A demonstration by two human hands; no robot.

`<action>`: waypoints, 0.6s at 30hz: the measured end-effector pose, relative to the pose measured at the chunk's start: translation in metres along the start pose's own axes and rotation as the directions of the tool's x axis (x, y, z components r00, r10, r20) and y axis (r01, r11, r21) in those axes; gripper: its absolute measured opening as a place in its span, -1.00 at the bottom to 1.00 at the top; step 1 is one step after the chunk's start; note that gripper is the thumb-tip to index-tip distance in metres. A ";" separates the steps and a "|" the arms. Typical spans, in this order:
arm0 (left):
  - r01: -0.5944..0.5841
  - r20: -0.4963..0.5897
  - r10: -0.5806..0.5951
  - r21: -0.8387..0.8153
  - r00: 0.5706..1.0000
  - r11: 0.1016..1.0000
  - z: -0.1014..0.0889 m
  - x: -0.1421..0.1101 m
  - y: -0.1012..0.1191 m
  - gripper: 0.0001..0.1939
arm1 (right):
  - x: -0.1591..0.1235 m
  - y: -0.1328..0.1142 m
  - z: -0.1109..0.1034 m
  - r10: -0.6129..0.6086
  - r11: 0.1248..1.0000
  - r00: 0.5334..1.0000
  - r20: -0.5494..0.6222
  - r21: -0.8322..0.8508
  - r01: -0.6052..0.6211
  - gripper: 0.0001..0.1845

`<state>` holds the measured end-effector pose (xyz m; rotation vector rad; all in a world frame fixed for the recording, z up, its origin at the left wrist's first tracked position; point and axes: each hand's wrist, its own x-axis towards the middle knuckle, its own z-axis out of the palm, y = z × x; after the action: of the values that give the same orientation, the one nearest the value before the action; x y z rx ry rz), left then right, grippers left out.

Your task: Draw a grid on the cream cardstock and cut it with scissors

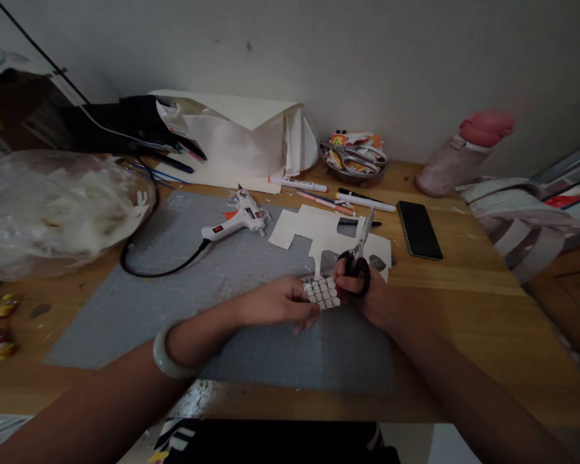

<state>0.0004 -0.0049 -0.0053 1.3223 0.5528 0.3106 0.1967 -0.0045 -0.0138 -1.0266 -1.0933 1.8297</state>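
Between my two hands is a small white paper piece point(323, 293) drawn with a black grid of rounded cells. My left hand point(283, 301), with a pale bangle point(167, 353) on its wrist, pinches the piece's left edge. My right hand point(367, 296) has its fingers round the black handles of a pair of scissors point(362, 248), whose blades point up and away from me. Its fingertips also reach the right edge of the paper piece. Just beyond lie white cardstock offcuts point(294, 225) with cut-out shapes.
A grey cutting mat point(174, 303) covers much of the wooden table. On it lies a white glue gun point(236, 219) with a black cord. Markers point(297, 184), a phone point(419, 229), a bowl point(352, 171) of scraps and scissors, a pink-lidded bottle point(457, 158) and a plastic bag point(53, 212) surround it.
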 end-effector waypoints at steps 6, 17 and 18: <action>0.016 0.038 -0.017 0.032 0.999 0.999 0.000 -0.001 -0.002 -0.75 | 0.001 0.002 -0.003 -0.039 0.999 0.999 -0.018 -0.010 0.039 -0.73; -0.087 -0.224 0.088 0.012 0.971 0.996 -0.004 0.002 -0.005 -0.73 | 0.002 0.001 -0.003 -0.104 0.993 0.982 -0.161 -0.078 0.093 -0.68; -0.089 -0.281 0.090 0.017 0.955 0.996 -0.005 0.003 -0.004 -0.72 | 0.003 0.001 -0.002 -0.109 0.991 0.980 -0.167 -0.089 0.095 -0.68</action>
<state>-0.0002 -0.0006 -0.0107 1.3181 0.7339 0.5789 0.1975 -0.0017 -0.0163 -1.1325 -1.1017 1.5955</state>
